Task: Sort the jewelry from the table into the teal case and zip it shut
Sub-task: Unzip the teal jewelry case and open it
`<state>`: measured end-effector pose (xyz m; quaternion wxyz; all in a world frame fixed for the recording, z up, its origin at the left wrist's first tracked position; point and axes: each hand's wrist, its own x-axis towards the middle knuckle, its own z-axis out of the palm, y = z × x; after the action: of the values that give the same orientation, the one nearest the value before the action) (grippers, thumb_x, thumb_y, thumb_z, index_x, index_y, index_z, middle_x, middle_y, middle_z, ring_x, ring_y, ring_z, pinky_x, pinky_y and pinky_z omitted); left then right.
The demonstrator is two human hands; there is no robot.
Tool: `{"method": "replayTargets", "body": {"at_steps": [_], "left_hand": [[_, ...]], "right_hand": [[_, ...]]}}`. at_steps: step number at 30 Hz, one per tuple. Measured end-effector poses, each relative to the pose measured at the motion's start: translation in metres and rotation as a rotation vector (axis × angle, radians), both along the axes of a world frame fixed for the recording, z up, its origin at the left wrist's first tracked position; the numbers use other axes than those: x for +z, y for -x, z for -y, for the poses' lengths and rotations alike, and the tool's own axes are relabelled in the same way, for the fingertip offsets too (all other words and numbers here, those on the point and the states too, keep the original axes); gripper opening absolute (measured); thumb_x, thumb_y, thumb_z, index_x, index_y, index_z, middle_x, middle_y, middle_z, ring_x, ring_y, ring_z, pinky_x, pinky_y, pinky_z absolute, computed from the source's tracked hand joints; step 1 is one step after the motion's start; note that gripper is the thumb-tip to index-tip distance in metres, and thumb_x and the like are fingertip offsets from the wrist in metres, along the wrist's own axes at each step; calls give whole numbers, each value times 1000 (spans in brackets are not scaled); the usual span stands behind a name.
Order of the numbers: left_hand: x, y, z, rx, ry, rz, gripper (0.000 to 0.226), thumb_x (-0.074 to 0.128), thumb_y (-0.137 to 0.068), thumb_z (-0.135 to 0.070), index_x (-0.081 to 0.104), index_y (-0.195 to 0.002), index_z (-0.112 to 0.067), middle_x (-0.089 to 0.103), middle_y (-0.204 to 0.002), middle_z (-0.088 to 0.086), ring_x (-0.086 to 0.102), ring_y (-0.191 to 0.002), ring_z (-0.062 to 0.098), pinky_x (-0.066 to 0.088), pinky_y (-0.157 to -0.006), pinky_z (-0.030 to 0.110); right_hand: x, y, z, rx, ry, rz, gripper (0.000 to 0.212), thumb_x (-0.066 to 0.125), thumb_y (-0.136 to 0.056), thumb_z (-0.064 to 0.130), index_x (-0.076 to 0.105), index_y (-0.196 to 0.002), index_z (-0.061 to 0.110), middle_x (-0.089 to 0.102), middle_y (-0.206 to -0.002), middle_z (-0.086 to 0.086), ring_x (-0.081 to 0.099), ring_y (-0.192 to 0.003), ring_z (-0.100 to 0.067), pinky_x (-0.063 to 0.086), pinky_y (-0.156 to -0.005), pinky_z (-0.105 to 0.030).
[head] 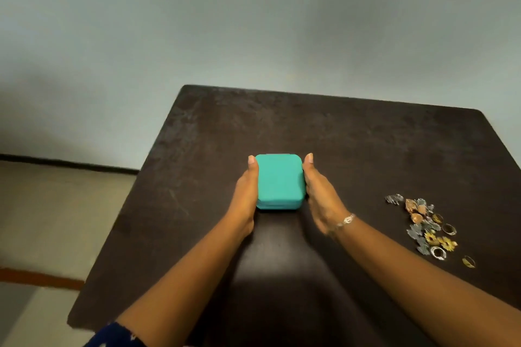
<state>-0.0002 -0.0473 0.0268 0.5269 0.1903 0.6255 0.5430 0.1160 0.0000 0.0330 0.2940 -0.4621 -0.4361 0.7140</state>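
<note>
One dark brown table [366, 135] fills most of our view, its top scuffed and worn. Two bare forearms reach in from the near edge. We have the left hand [245, 194] laid against the left side of the case and the right hand [321, 194] against its right side. On each hand we see one digit lying straight along the case's upper edge, nail up by the far corner. The other fingers sit below, out of sight, so we cannot tell whether they are spread or together.

Between the palms sits the teal case [279, 180], closed, square with rounded corners, near the table's middle. Well off to the right lies the jewelry [425, 228] in a loose heap, apart from both hands: silver leaf shapes, coppery pieces, yellow flowers, several rings. Smaller yet, a silver bracelet [345, 220] circles the right wrist, and one gold ring [468, 261] lies alone at the heap's near-right end.
</note>
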Motion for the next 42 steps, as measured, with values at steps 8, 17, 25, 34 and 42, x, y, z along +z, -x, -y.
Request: {"method": "replayTargets", "body": {"at_steps": [8,17,25,34,42], "left_hand": [[-12,7,13,-90,-193,-189,49,28,-97,-44,63,-109,-12,67,-85,-7,63,-59,-7,46,-49,6],[11,-31,108,-125,-247,-259,57,22,-96,-51,60,-109,-10,63,-80,-4,58,-69,5,46,-49,14],[14,-60,179,-91,-197,-244,63,21,-95,-55,56,-114,-6,61,-77,0,57,-66,10,44,-51,19],[4,-58,182,-40,-190,-239,63,22,-94,-56,53,-119,-7,59,-79,1,56,-70,11,44,-56,22],[-19,-51,163,-19,-174,-255,62,23,-95,-54,52,-124,-8,60,-94,1,55,-68,7,46,-44,13]], "right_hand": [[-5,-6,16,-56,-150,-46,46,40,-93,45,61,-112,9,70,-106,-4,68,-92,-13,55,-71,-21],[15,-38,113,-87,-131,-131,46,39,-93,49,59,-105,9,68,-89,-3,67,-59,-9,51,-43,-19],[5,-60,176,-26,-169,-47,42,36,-93,50,57,-92,13,66,-88,-3,65,-70,-12,50,-48,-21],[-10,-64,172,66,-265,-8,47,35,-92,54,57,-107,15,65,-101,0,61,-95,-14,47,-90,-28],[-32,-58,153,103,-258,0,51,36,-91,54,56,-116,14,63,-113,-1,58,-106,-14,44,-98,-29]]}}
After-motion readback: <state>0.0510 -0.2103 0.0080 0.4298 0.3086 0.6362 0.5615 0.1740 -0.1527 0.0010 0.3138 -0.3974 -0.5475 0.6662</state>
